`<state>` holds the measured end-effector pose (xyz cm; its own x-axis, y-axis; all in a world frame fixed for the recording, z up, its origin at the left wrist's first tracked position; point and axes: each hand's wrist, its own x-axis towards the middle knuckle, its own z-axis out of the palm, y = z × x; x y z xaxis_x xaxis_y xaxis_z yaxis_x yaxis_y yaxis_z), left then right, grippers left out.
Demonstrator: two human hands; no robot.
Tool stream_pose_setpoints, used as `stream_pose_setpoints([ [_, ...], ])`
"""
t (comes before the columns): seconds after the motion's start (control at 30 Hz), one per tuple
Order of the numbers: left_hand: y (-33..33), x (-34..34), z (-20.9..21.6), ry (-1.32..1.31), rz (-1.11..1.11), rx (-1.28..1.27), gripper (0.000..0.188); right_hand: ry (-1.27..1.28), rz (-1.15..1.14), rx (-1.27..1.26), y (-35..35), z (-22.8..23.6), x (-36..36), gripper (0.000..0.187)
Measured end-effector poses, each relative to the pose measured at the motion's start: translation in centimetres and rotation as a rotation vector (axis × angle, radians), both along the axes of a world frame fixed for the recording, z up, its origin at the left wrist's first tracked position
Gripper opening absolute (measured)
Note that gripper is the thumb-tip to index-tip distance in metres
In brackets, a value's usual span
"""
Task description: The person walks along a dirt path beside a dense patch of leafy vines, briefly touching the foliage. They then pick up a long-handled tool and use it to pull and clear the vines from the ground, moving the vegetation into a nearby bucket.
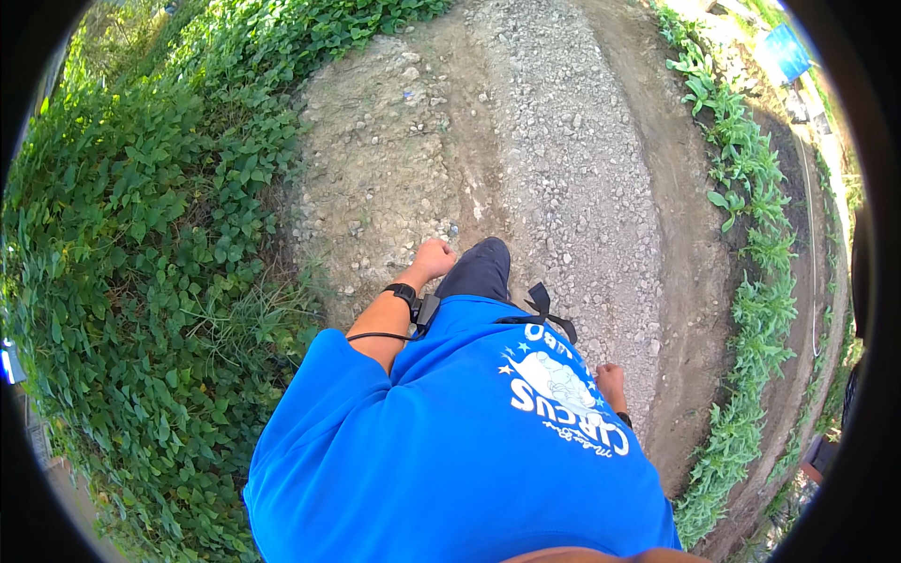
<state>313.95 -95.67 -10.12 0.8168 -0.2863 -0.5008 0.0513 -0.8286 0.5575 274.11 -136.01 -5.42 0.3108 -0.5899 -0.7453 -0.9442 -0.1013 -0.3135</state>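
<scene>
On a rough earth track, a person in a blue shirt (pixel 441 450) stands or walks with both arms lowered. The left grip (pixel 435 257), a bare hand, is just beside the dark trouser leg (pixel 477 269), which juts forward from under the shirt's hem. Its fingers are curled in; how tightly they close, and whether they have hold of anything, I cannot tell. A black wristband (pixel 404 293) circles that wrist, and near it a small grey device (pixel 427 311) sits at the waist, with a black cable (pixel 380 336) running across the forearm. A black strap (pixel 542 302) sticks out at the front of the waist.

The right grip (pixel 610 383) shows past the shirt's other side, over a strip of grey gravel (pixel 572 141). It is partly hidden, so I cannot tell its opening or contents. A dark band (pixel 625 418) is at that wrist.

Dense leafy vines (pixel 141 281) cover the left side; a row of green plants (pixel 751 281) lines the right.
</scene>
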Motion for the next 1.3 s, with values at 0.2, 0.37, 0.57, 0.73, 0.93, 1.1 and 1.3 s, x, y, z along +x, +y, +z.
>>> stream_pose_setpoints([
  [0.2, 1.2, 1.9, -1.3, 0.201, 0.074, 0.143, 0.038, -0.087, 0.027, 0.057, -3.8, -1.0, 5.7, 0.023],
  [0.37, 4.2, 2.3, -6.6, 0.346, 0.102, 0.374, 0.05, -0.128, 0.02, 0.075, -7.7, -1.2, 12.4, 0.024],
  [0.57, 3.4, 7.9, -11.5, 0.192, 0.121, 0.347, 0.029, -0.082, 0.129, -0.013, -11.0, -0.9, 22.4, 0.024],
  [0.73, -1.0, 18.5, -9.5, 0.107, 0.234, 0.172, 0.032, -0.034, 0.269, -0.006, -13.8, 0.5, 31.7, 0.025],
  [0.93, -4.6, 29.6, -7.5, 0.042, 0.416, -0.105, 0.023, -0.07, 0.271, -0.019, -16.5, 1.0, 44.7, 0.026],
  [1.1, -3.0, 32.1, -7.5, 0.201, 0.441, -0.112, 0.029, -0.128, 0.381, -0.024, -17.4, 1.2, 54.5, 0.027],
  [1.3, 2.1, 27.5, -10.2, 0.319, 0.459, 0.11, 0.035, 0.008, 0.535, -0.012, -18.1, -0.2, 62.0, 0.028],
])
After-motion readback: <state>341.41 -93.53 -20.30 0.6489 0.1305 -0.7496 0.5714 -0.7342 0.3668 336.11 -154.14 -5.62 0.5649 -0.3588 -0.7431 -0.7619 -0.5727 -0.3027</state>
